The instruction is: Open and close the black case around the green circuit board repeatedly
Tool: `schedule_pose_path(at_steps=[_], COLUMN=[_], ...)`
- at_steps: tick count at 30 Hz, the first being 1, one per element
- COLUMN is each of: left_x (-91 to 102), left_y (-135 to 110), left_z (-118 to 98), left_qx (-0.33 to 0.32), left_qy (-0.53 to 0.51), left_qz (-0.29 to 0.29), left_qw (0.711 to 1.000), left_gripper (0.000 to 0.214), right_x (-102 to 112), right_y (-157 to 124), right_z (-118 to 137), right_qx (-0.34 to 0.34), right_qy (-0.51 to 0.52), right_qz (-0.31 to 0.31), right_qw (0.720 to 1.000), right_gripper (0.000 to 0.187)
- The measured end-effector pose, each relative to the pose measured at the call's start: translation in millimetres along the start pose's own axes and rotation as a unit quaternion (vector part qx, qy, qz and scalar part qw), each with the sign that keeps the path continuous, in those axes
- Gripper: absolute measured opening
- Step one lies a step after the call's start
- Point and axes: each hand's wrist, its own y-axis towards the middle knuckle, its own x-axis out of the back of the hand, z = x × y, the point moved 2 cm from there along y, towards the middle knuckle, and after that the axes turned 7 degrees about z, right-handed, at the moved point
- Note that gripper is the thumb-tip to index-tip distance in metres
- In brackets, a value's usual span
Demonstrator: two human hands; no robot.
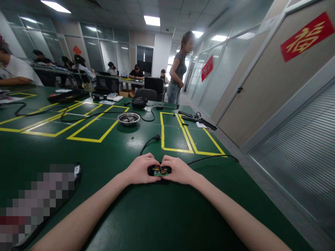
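Observation:
In front of me, my left hand (141, 169) and my right hand (178, 170) meet over the green table (162, 216). Between their fingertips is a small circuit board (160, 172) with copper-coloured coils and black parts around it. The left thumb and fingers grip its left end; the right thumb and fingers grip its right end. What lies behind and under the board is hidden by my hands. Just beyond them a black cable ends in a plug (157, 137). Another black cable (211, 158) runs off to the right from behind my right hand.
A metal bowl (128, 119) with small metal pieces stands ahead, near yellow tape rectangles (178, 150). Black rod-like items (197, 119) lie at the right edge. A blurred-out object (39, 205) is at lower left. One person (178, 71) stands beyond the table; several others sit farther back.

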Motion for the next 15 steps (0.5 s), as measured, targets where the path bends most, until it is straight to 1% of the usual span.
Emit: schedule_pose_path(at_steps=[3,5,6,8,11,13,15], left_x=[-0.6,-1.8,-2.3,-2.9,-2.7,-2.4,-2.3], left_y=[0.4,0.6,0.8,1.4,2.8,3.4,3.2], left_z=[2.6,3.9,4.3,4.3,2.9,2.8,4.3], left_qx=[0.002,0.008,0.018,0.042,0.058,0.059,0.06], left_qy=[0.017,0.027,0.031,0.039,0.048,0.052,0.051], left_qz=[0.012,0.012,0.007,-0.001,-0.004,0.005,0.013], left_qw=[1.0,1.0,0.999,0.998,0.997,0.997,0.997], left_gripper=[0.025,0.028,0.032,0.04,0.044,0.046,0.051], right_x=[9.2,15.4,17.7,19.9,15.0,7.3,-1.1], right_y=[-6.7,-14.8,-19.9,-30.5,-43.0,-46.4,-46.4], right_z=[2.0,0.4,-1.6,-8.0,-20.6,-27.1,-30.2], right_qx=[-0.017,-0.025,-0.028,-0.038,-0.055,-0.055,-0.05], right_qy=[0.053,0.08,0.088,0.089,0.071,0.076,0.088], right_qz=[-0.028,-0.032,-0.031,-0.032,-0.042,-0.066,-0.107], right_qw=[0.998,0.996,0.995,0.995,0.995,0.993,0.989], right_gripper=[0.031,0.038,0.039,0.032,0.014,0.017,0.023])
